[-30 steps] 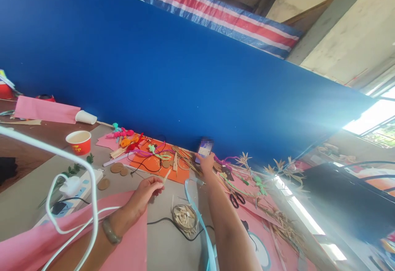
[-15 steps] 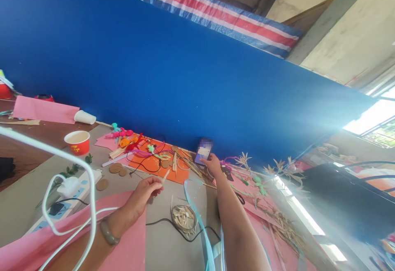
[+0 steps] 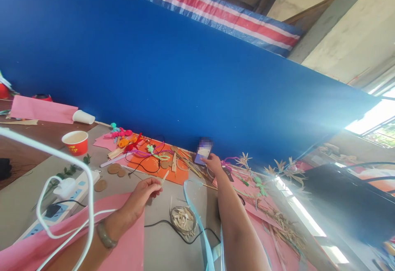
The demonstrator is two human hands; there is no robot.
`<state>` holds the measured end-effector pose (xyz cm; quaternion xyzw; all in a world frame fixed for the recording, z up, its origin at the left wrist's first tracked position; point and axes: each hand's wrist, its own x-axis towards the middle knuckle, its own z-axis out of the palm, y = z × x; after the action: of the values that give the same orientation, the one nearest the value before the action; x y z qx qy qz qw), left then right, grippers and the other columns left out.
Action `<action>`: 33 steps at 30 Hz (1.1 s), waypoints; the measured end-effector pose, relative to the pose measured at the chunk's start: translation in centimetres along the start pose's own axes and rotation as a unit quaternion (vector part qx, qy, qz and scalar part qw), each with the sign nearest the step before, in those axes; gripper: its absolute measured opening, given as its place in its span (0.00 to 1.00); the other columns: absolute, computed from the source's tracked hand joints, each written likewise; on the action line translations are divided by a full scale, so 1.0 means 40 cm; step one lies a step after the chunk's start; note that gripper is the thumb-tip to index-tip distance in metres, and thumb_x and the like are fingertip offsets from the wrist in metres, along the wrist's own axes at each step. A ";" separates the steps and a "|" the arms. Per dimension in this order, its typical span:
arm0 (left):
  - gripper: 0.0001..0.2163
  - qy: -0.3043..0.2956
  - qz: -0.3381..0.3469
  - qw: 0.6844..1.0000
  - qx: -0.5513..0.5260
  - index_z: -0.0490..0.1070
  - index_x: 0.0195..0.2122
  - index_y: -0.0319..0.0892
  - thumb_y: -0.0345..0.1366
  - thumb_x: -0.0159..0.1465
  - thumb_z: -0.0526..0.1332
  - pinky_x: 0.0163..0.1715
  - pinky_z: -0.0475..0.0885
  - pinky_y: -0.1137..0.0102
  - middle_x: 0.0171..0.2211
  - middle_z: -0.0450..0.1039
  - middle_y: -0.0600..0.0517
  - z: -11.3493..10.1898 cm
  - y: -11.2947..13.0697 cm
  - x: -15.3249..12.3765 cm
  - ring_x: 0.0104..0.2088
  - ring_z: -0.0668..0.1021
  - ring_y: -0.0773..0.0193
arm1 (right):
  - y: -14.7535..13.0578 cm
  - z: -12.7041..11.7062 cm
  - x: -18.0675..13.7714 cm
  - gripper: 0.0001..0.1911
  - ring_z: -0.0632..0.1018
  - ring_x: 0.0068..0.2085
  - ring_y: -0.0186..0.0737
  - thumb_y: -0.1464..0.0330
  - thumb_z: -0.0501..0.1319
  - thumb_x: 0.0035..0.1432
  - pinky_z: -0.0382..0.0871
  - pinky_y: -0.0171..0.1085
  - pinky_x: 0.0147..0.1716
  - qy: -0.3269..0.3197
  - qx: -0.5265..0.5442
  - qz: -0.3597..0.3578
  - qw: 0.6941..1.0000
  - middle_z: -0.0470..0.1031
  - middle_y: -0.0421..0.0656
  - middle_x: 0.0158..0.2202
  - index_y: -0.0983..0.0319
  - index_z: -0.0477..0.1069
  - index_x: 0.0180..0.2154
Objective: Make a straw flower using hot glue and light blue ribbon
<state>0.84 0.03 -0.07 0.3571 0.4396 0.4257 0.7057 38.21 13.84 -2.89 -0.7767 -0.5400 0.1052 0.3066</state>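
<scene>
My left hand [image 3: 148, 189] is closed, with a thin pale wood-like strip [image 3: 165, 178] pinched between thumb and fingers, its tip pointing up. Farther off, my right hand [image 3: 213, 164] reaches to a phone [image 3: 203, 152] propped upright near the blue wall. The thumb lies over the lower part of its lit screen, and the other fingers are at its right edge, partly hidden. Between my forearms, a round dish [image 3: 183, 221] of pale chips or slivers stands on the grey table. A light blue band [image 3: 197, 211] curves beside it.
Orange paper [image 3: 140, 163] carries sticks, cords and coloured pipe-cleaner shapes. Wooden discs [image 3: 114, 168], a paper cup [image 3: 75, 142] and a power strip [image 3: 58, 217] with a white cable [image 3: 91, 205] are at left. Pink paper [image 3: 131, 244] lies under my left arm; dried plant pieces [image 3: 284, 230] lie at right.
The view has shifted slightly, so things at left appear a little farther left. Both hands keep nearly the same positions, with the strip and the phone as before.
</scene>
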 end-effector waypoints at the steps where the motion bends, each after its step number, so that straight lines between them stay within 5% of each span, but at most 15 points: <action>1: 0.09 0.001 0.003 1.000 0.001 0.68 0.26 0.41 0.40 0.47 0.64 0.21 0.56 0.75 0.22 0.71 0.55 -0.001 -0.001 0.001 0.22 0.69 0.69 | -0.003 -0.002 -0.001 0.19 0.77 0.31 0.44 0.57 0.69 0.38 0.65 0.35 0.30 0.000 -0.002 -0.001 1.000 0.79 0.43 0.29 0.63 0.73 0.29; 5: 0.08 -0.002 0.012 1.000 -0.001 0.69 0.26 0.41 0.39 0.49 0.64 0.23 0.57 0.75 0.22 0.71 0.56 -0.003 -0.004 0.002 0.22 0.69 0.70 | -0.016 -0.011 -0.002 0.20 0.77 0.31 0.45 0.51 0.65 0.43 0.64 0.36 0.29 0.025 -0.013 0.010 1.000 0.78 0.45 0.27 0.62 0.72 0.26; 11: 0.07 -0.010 0.016 1.000 -0.012 0.69 0.25 0.40 0.37 0.49 0.64 0.22 0.57 0.75 0.22 0.71 0.55 -0.005 -0.003 0.001 0.22 0.68 0.71 | -0.025 -0.032 0.002 0.36 0.77 0.35 0.54 0.43 0.40 0.59 0.64 0.42 0.33 0.125 -0.034 0.081 0.988 0.78 0.55 0.31 0.64 0.72 0.29; 18: 0.06 -0.020 0.041 0.999 -0.012 0.70 0.26 0.40 0.36 0.50 0.63 0.27 0.60 0.74 0.23 0.72 0.54 -0.010 -0.012 0.005 0.25 0.70 0.69 | -0.010 -0.068 -0.023 0.33 0.77 0.38 0.57 0.49 0.38 0.63 0.65 0.47 0.37 0.179 -0.077 0.099 0.976 0.77 0.58 0.36 0.67 0.69 0.43; 24: 0.06 -0.006 0.034 0.999 -0.004 0.71 0.26 0.40 0.36 0.48 0.63 0.25 0.59 0.74 0.22 0.71 0.54 -0.007 -0.005 -0.003 0.24 0.70 0.68 | -0.032 -0.075 -0.085 0.13 0.68 0.54 0.56 0.68 0.55 0.54 0.57 0.50 0.51 0.145 -0.147 -0.070 0.976 0.73 0.55 0.49 0.63 0.68 0.42; 28: 0.06 -0.006 0.035 0.999 -0.008 0.71 0.26 0.40 0.36 0.48 0.63 0.25 0.60 0.74 0.23 0.72 0.54 -0.006 -0.004 -0.001 0.24 0.70 0.68 | -0.073 -0.059 -0.100 0.15 0.55 0.65 0.48 0.79 0.56 0.45 0.44 0.48 0.61 0.096 -0.182 -0.200 0.958 0.59 0.46 0.63 0.61 0.68 0.37; 33: 0.08 -0.008 0.023 1.000 -0.017 0.70 0.27 0.40 0.38 0.48 0.64 0.24 0.59 0.74 0.23 0.72 0.53 -0.006 -0.004 0.004 0.24 0.71 0.68 | -0.116 -0.044 -0.072 0.17 0.47 0.67 0.47 0.81 0.53 0.46 0.34 0.54 0.62 0.085 -0.264 -0.279 0.919 0.52 0.52 0.66 0.64 0.67 0.40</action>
<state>0.71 0.14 -0.32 0.3587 0.4185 0.4466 0.7048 34.35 11.66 0.77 -0.6535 -0.7147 -0.1974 0.1522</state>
